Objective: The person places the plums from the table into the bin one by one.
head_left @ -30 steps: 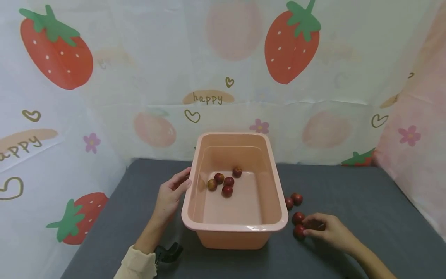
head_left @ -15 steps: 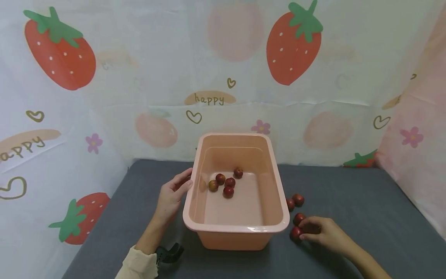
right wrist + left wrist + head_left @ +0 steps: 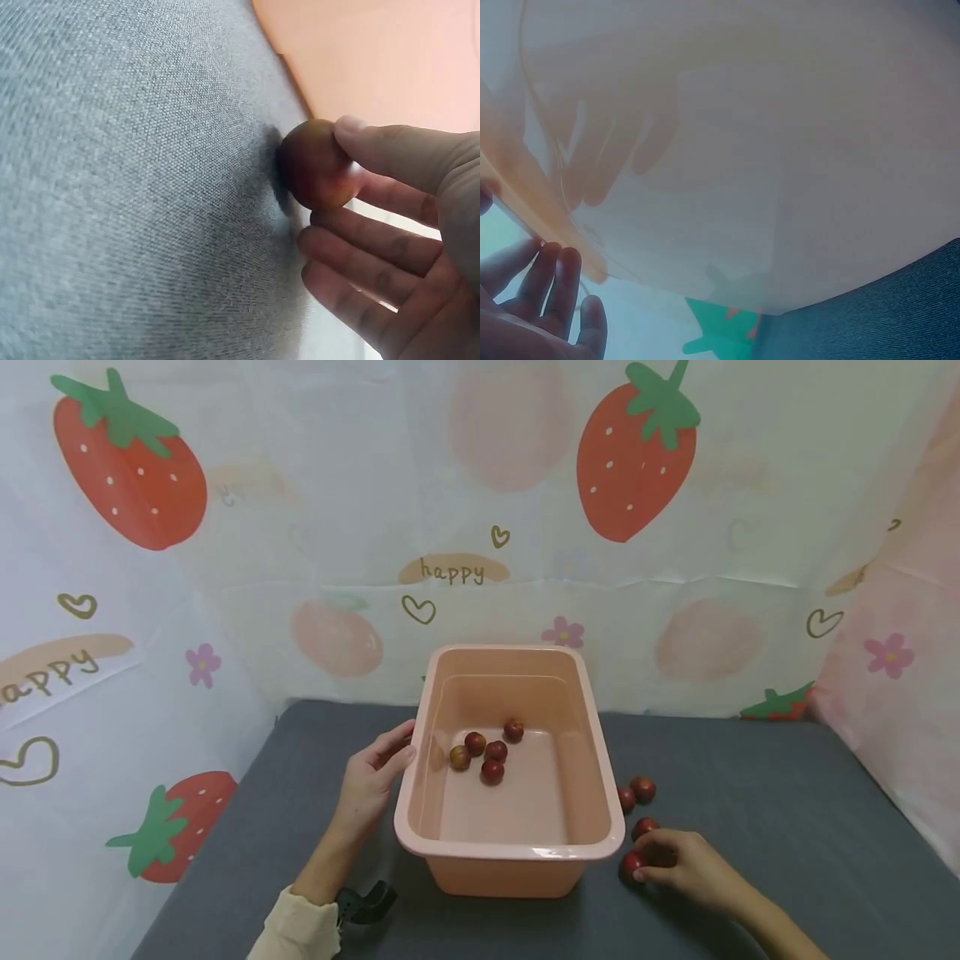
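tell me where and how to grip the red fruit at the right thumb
I'd pinch the red fruit across its middle, coming from the right, as the right hand does: it's round, so its widest part likely holds best, while the tub stands on its left and another fruit sits just beyond.

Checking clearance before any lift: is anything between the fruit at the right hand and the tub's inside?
Only the tub's right wall and rim stand between the fruit and the inside; nothing else visible blocks it.

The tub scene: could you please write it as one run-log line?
left hand: touches tub; right hand: pinches fruit; inside tub: five fruits; beside tub: three fruits
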The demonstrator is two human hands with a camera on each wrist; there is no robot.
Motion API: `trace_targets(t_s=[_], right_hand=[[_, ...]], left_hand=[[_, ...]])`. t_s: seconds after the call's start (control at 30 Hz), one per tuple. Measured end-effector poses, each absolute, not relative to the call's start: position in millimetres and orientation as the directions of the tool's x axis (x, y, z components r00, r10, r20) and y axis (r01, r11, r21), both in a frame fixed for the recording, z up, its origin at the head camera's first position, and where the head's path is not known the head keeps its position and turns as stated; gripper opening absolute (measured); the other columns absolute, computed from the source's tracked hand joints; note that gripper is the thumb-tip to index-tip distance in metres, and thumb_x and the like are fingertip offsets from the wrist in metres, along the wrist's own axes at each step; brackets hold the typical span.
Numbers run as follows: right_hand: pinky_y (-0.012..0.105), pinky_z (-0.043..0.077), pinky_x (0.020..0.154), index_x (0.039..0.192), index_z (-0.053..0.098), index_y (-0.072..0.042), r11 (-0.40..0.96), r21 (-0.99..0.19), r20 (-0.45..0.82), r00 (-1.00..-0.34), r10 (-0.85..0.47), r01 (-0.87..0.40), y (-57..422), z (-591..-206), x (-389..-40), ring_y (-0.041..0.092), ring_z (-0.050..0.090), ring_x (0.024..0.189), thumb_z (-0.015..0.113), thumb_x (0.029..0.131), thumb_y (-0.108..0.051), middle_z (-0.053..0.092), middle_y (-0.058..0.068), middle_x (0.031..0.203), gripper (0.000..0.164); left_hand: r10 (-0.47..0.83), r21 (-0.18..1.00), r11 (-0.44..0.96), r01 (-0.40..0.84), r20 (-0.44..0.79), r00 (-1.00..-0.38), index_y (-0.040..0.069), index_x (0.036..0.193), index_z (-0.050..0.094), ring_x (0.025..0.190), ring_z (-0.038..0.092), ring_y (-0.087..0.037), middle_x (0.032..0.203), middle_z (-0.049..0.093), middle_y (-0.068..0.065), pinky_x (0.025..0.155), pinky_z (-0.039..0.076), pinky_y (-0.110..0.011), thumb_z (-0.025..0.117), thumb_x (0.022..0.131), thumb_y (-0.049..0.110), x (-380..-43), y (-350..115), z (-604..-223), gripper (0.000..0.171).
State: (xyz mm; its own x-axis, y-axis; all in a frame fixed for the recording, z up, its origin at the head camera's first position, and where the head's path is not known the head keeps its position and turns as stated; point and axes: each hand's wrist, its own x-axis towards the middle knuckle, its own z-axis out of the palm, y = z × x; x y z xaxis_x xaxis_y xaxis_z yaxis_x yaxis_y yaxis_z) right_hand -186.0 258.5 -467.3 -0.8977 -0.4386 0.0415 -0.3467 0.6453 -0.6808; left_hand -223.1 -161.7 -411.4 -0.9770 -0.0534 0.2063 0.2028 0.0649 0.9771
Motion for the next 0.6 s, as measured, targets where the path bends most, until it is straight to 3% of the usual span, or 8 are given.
trace_targets(t_s=[0.3,0.6], right_hand=[[0.02,0.051,0.071,0.096,0.071,-0.013,0.629,-0.704,0.052,-0.907,-0.419,-0.331,254.4,-471.0,-186.0,-0.006,0.057,0.081,0.081,0.078,-0.028,0.071,-0.003,0.09,0.026],[0.02,0.052,0.071,0.102,0.07,-0.007,0.575,-0.773,0.012,-0.912,-0.41,-0.268,256.4,-472.4,-184.2,-0.005,0.06,0.082,0.08,0.08,-0.023,0.071,0.003,0.094,0.029]], left_hand=[[-0.063,0.978,0.073,0.194,0.199,-0.978,0.0,0.136,0.055,0.106,0.06,0.006,0.136,0.057,-0.022,0.089,0.05,-0.013,0.061,0.095,0.008,-223.7,-162.0,-411.3,0.043],[-0.056,0.979,0.071,0.192,0.196,-0.979,0.0,0.136,0.055,0.107,0.06,0.006,0.136,0.057,-0.021,0.089,0.05,-0.013,0.061,0.094,0.007,-222.7,-161.3,-411.0,0.043]])
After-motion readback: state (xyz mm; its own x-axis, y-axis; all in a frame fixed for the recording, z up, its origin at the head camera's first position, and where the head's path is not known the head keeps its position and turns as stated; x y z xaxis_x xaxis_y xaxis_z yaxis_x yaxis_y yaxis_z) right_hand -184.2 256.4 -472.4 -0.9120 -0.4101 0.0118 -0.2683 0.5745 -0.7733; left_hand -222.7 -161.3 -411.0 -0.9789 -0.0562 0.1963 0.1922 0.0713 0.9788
